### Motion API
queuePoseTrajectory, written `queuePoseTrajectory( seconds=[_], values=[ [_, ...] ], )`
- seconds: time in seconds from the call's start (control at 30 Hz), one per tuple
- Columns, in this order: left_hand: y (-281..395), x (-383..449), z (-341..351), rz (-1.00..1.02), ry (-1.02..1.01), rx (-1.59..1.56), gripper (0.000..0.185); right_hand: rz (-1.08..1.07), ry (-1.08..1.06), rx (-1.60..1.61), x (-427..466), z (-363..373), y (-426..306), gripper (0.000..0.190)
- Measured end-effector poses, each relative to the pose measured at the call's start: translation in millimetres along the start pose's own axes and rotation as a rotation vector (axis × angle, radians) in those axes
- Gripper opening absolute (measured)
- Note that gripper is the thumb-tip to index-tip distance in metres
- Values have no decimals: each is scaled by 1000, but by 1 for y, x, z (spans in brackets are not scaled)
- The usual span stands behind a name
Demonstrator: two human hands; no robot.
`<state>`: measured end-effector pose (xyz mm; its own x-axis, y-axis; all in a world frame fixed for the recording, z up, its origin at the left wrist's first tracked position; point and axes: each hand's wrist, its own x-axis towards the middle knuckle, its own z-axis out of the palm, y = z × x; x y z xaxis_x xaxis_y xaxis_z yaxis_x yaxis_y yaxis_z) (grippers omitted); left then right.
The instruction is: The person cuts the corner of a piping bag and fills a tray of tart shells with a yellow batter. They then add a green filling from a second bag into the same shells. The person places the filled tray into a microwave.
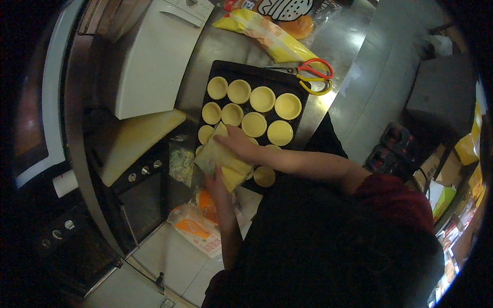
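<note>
A translucent plastic bag (231,165) with pale yellow contents is held between both my hands. My right hand (238,143) grips its upper side, reaching over a black baking tray (246,73). My left hand (215,185) holds the lower edge of the bag. Round, pale yellow tart shells (262,99) stand in rows on the tray, and the bag and my right arm hide some of them. Across the tray's far right corner lie scissors (314,75) with one red and one yellow handle.
Beyond the tray, a yellow plastic package (269,36) and a bagged bun (298,27) lie on the steel table (348,46). A white appliance (158,61) and a cutting board (142,144) stand left. An oven (144,200) and orange-and-white packaging (196,227) are lower left.
</note>
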<state>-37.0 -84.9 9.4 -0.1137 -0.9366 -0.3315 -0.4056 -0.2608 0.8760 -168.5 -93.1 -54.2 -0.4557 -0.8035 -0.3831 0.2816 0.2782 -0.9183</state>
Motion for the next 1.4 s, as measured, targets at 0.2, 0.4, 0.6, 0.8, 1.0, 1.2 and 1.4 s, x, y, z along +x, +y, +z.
queuePoseTrajectory(
  seconds=[0.2,0.4,0.6,0.8,1.0,1.2,1.4],
  values=[
    [-3,31,-11,-24,-127,45,44,106,-53,270,7,2,11,40],
    [-2,46,-17,-64,-228,-49,41,508,-182,765,11,-2,1,31],
    [-3,55,-15,-84,-251,-141,38,146,-246,601,21,7,26,32],
    [1,68,-15,-97,-261,-38,36,588,-190,965,23,14,28,30],
    [7,62,-10,-74,-241,-34,35,273,-146,614,22,20,35,30],
    [12,61,-8,-87,-259,-54,36,507,-17,884,6,10,1,33],
    [12,56,-6,-77,-255,-189,36,491,-77,947,-4,1,-21,32]
  ],
)
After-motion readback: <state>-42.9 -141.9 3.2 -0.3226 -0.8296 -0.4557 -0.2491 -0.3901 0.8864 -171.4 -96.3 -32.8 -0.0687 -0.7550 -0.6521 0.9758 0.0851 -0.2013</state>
